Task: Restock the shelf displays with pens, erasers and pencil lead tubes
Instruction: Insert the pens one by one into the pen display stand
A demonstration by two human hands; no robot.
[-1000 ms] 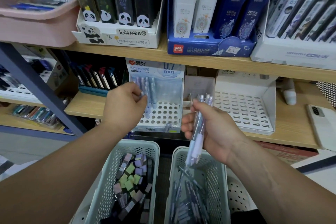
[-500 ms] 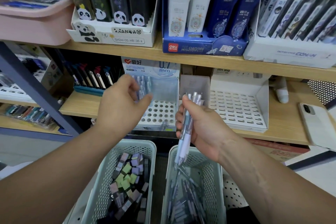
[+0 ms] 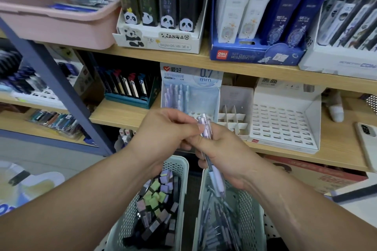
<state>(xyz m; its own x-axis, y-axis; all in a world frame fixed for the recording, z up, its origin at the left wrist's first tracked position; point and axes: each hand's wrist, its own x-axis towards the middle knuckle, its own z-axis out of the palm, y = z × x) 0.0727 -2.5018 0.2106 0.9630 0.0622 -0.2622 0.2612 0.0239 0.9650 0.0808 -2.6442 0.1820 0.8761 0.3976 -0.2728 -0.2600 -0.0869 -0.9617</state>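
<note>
My right hand [image 3: 224, 153] grips a small bunch of pale purple pens [image 3: 214, 177], tips pointing down over the right basket [image 3: 255, 216]. My left hand [image 3: 163, 134] has its thumb and fingers pinching the top of one pen in that bunch. Behind the hands, on the lower shelf, stands the light blue 0.7 mm pen display [image 3: 204, 96] with several purple pens in its back left holes. The left basket [image 3: 175, 163] holds purple, green and dark erasers [image 3: 159, 199]. The right basket holds more pens [image 3: 218, 228].
An empty white slotted display [image 3: 283, 126] and a small divided box [image 3: 232, 122] sit right of the pen display. A phone [image 3: 367, 140] lies at the shelf's right end. The upper shelf holds panda lead tube boxes [image 3: 159, 16], a blue box [image 3: 263, 18] and a pink tub [image 3: 57, 16].
My left hand came back from the pen display to the bunch in my right hand and now pinches one pen's top. My right hand stayed near the baskets.
</note>
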